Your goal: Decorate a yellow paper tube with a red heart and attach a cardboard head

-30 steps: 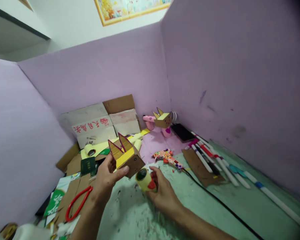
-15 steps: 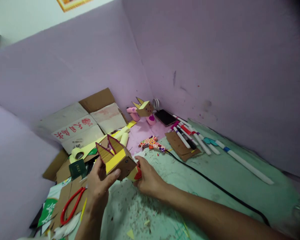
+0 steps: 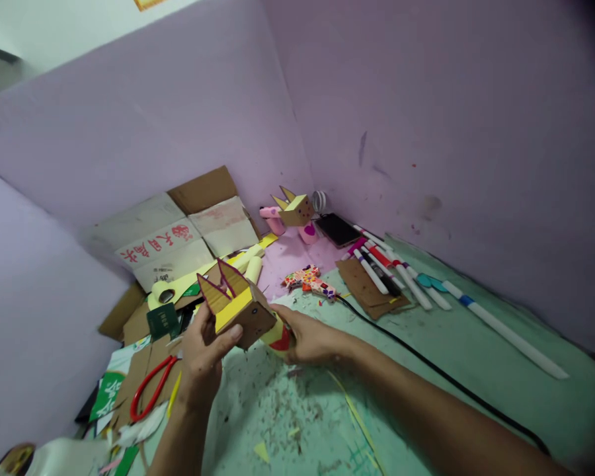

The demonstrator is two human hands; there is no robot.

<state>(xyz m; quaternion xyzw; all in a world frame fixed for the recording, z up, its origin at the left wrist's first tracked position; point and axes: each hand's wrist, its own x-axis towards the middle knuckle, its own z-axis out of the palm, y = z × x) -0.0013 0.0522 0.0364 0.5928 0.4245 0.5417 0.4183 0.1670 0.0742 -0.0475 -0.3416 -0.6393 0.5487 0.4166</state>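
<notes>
My left hand (image 3: pixel 205 350) is closed around a cardboard animal head (image 3: pixel 250 324), a box with a yellow top, two pointed ears edged in dark red and small drawn marks on its face. Beside it, my right hand (image 3: pixel 310 336) grips a yellow paper roll (image 3: pixel 278 336) with a red shape on it. The roll is close against the box's right side; whether the two are joined I cannot tell. Behind them lies a colourful patterned glue gun (image 3: pixel 310 282) with a black cord. A similar figure (image 3: pixel 297 211) with a pink body stands at the back corner.
Red-handled scissors (image 3: pixel 151 390), cardboard scraps and a dark green booklet (image 3: pixel 163 320) lie at the left. A printed box (image 3: pixel 178 231) leans on the wall. At the right are a phone (image 3: pixel 337 229), several markers (image 3: pixel 377 268) and a white stick (image 3: pixel 510 334).
My right hand has turned the paper roll, so more of its side and the red shape shows. The camera view has shifted slightly, and a white object now shows at the bottom left.
</notes>
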